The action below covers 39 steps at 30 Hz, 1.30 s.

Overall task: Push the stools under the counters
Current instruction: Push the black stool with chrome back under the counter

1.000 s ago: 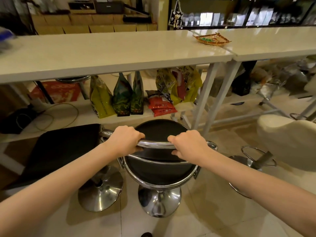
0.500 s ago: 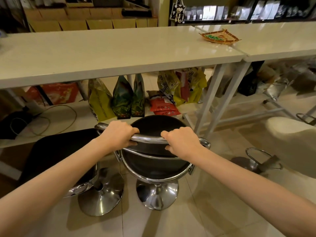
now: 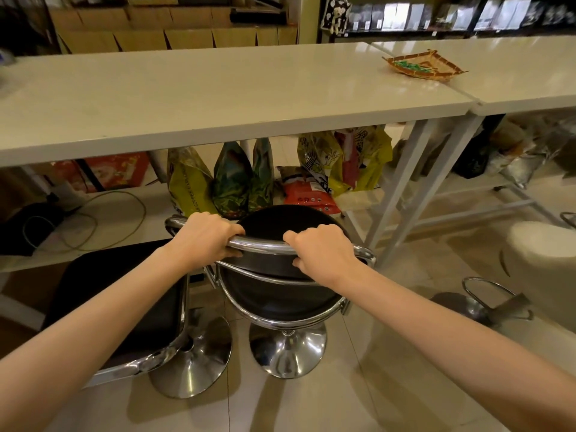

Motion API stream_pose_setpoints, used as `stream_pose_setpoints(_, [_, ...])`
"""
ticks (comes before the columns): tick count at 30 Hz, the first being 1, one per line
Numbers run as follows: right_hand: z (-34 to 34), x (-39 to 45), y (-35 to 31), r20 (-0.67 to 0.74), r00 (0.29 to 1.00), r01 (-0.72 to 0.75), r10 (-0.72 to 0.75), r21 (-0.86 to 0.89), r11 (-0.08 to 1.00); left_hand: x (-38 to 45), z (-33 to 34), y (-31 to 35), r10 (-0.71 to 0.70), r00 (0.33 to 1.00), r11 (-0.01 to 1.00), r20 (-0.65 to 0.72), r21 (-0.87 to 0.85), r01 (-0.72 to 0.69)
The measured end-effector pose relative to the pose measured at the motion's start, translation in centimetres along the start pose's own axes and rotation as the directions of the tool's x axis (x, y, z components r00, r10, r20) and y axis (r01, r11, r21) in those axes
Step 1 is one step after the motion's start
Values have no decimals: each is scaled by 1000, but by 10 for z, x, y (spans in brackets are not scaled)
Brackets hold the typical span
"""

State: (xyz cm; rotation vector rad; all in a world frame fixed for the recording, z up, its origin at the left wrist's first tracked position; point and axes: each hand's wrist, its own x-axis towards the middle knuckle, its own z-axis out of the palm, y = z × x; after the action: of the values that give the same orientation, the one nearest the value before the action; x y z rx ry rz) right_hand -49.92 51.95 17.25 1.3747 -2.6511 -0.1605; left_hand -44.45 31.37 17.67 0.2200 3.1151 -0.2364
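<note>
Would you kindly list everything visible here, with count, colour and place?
Counters: two, white, end to end across the view.
Woven tray: one, orange-brown, on the counters' join.
Round stool: one, black with chrome rail, centre, in front of the counter.
Square stool: one, black, left of it.
Cream stool: one, right edge.
Snack bags: several, yellow, green, red, on the lower shelf.
Cable: one, on the shelf, left.
Left hand: gripping the chrome rail.
Right hand: gripping the same rail.
</note>
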Motion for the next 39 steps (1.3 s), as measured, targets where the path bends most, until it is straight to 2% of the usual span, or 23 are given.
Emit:
stream_pose_setpoints(13, [-1, 18, 34, 41, 998, 41, -38, -66, 997, 29, 7, 1, -20, 997, 1000, -78, -18, 19])
stream_pose_setpoints(26, [4, 5, 79, 78, 993, 100, -91, -126, 987, 49, 10, 45, -66, 991, 994, -118, 81, 76])
stream_pose_setpoints(39, [14, 6, 124, 134, 990, 51, -40, -82, 995, 69, 6, 84, -147, 977, 986, -152, 52, 156])
